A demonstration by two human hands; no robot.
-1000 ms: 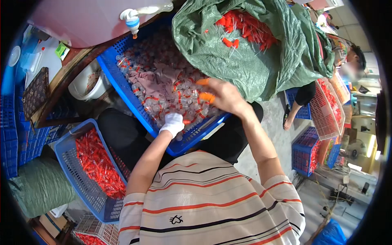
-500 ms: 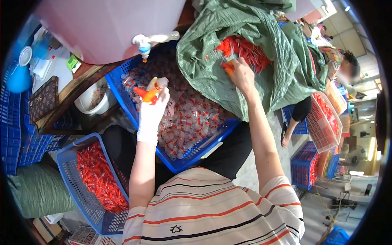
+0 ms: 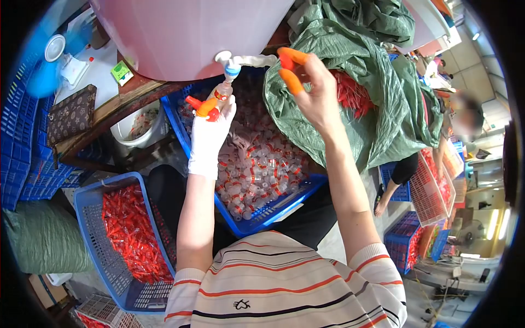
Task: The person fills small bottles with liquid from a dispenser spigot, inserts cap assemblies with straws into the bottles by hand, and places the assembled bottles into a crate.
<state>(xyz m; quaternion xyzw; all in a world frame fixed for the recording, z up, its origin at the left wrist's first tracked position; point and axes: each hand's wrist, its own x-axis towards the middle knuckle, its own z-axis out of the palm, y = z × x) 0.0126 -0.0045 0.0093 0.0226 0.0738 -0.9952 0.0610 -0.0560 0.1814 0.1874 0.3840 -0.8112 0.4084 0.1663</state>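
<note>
My left hand (image 3: 212, 123), in a white glove with an orange fingertip cover, grips a small clear bottle (image 3: 222, 91) with a red band, its mouth up at the nozzle of the white tap (image 3: 232, 70). A red piece (image 3: 194, 103) shows beside its fingers. Orange covers sit on two fingertips of my right hand (image 3: 306, 76), which pinches a small red piece (image 3: 285, 61) above the edge of the green sack (image 3: 350, 131). Red caps (image 3: 355, 94) lie inside the sack. Below both hands, a blue basket (image 3: 310, 188) holds many small bottles and a pinkish cloth (image 3: 239, 136).
A large pinkish tub (image 3: 186, 38) carries the tap. To the left are a blue basket of red pieces (image 3: 85, 213), a white bucket (image 3: 123, 131) and a table edge with a brown pouch (image 3: 71, 115). A co-worker (image 3: 462, 117) is at the right.
My left hand has risen from the bottles to the tap with a bottle. My right hand went from the bottle basket into the sack, then came out leftward with a red piece. The view has shifted.
</note>
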